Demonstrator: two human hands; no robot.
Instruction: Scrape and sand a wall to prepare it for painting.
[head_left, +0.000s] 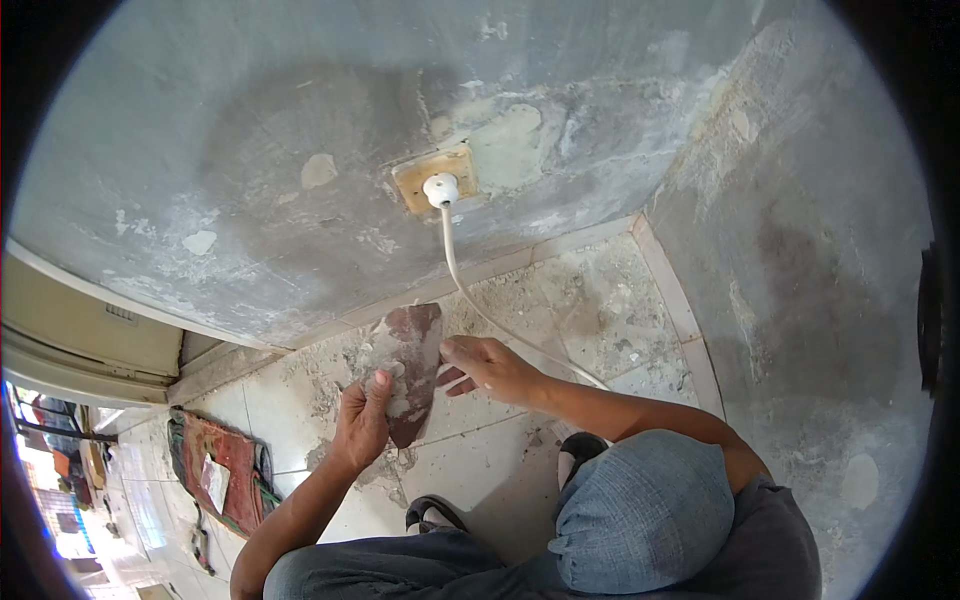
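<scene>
A worn piece of reddish-brown sandpaper (414, 330), coated in patches with pale dust or plaster, is held above the tiled floor. My left hand (365, 420) grips its left side, thumb on top. At its right edge is my right hand (484, 371), thumb and fingertips close to the edge; whether they pinch it cannot be told. Above the hands, a white plug (440, 190) sits in a yellowed socket plate (469, 161) on the patched grey wall (330, 112). Pale filler (514, 146) covers the wall beside the socket.
A white cable (480, 306) runs from the plug down to the floor on the right. Dust and crumbs lie on the tiles (600, 300) by the wall corner. A folded red cloth or mat (202, 442) lies at left. A second wall (810, 225) stands at right.
</scene>
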